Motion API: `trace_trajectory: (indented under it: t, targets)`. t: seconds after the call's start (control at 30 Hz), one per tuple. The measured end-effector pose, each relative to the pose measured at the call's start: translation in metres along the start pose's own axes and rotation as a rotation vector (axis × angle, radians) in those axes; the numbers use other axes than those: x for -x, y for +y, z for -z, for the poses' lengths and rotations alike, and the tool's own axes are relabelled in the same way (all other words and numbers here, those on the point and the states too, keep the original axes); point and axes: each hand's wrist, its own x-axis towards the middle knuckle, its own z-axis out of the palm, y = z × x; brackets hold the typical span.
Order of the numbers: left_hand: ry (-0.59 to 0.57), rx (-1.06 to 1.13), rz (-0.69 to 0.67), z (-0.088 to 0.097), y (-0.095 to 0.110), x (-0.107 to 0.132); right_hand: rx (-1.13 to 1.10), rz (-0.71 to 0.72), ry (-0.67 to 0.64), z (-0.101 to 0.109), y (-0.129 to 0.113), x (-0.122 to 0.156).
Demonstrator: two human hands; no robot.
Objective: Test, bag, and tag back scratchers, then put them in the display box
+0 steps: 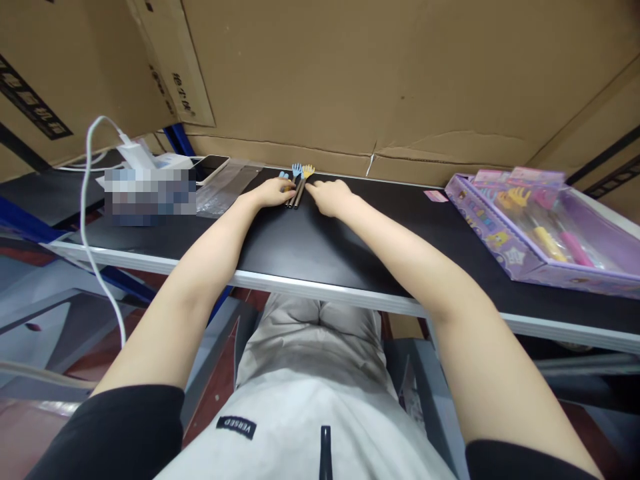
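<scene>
Three small stick tools lie side by side at the far edge of the black table (310, 247): two with blue hand-shaped heads (296, 171) and one with a yellow head (307, 172), all on dark metal handles (297, 195). My left hand (271, 193) rests on the table just left of them, fingers curled against the handles. My right hand (329, 195) lies just right of them, fingertips touching the yellow-headed one. Both arms are stretched far forward.
A purple display box (540, 230) of colourful stick tools sits at the right. A clear plastic bag (227, 187), a phone (213, 164), and a white charger (135, 155) with its cable lie at the left. Cardboard sheets (400, 80) wall the back. A pink slip (436, 196) lies nearby.
</scene>
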Motion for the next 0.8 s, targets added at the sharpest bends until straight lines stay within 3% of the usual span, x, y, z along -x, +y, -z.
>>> trace_trajectory:
  t: [0.1,0.4,0.8]
  targets:
    - [-0.009,-0.002,-0.025,0.001,0.001,0.000,0.062,0.165,0.178,-0.015,-0.009,-0.024]
    - [-0.024,-0.025,0.001,0.000,0.005,-0.001,0.266,0.470,0.268,-0.033,0.017,-0.057]
    - [-0.027,-0.032,-0.027,-0.003,0.004,-0.006,0.241,0.429,0.327,-0.040,0.040,-0.049]
